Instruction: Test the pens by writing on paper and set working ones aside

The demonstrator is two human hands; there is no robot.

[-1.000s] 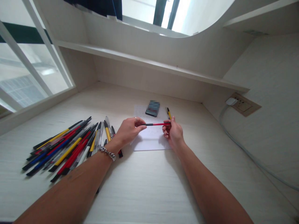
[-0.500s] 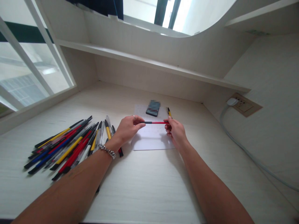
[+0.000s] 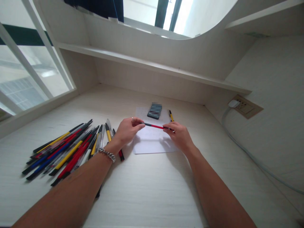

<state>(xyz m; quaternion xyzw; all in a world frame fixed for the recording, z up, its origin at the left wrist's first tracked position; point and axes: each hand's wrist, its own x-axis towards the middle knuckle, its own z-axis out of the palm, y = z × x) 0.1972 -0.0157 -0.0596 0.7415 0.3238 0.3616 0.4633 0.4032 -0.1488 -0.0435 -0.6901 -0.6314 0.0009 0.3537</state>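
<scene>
- The left hand (image 3: pixel 127 131) pinches one black-tipped end of the red pen (image 3: pixel 154 126) between thumb and fingertips, closed firmly on it.
- The right hand (image 3: pixel 180 136) grips the pen's other end the same way, with its fingers closed around the tip.
- The pen spans the gap between the hands, lying across the middle of the desk over the sheet (image 3: pixel 146 144). It slants slightly, its right end nearer the person, and the hands' shadows fall on the paper below.
- A ring (image 3: pixel 132 118) sits on a left-hand finger, and a chain bracelet (image 3: pixel 107 155) circles the left wrist.
- Toward the far edge of the sheet lies a phone (image 3: pixel 155 110), its face hidden by pixelation.
- A yellow pen (image 3: pixel 171 116) lies by the sheet's far right corner, just right of the phone.
- A pile of pens (image 3: pixel 64 152) in black, yellow, red, blue and clear covers the left part of the desk (image 3: pixel 147 196), close to the left hand and partly beneath the left forearm.
- A shelf (image 3: pixel 152 65) runs along the desk's far edge, and a window (image 3: pixel 30 63) stands along its left edge.
- On the right wall, a plug (image 3: pixel 234 103) sits in a socket (image 3: pixel 245 108), and its cable (image 3: pixel 247 149) runs down along the desk's right edge.
</scene>
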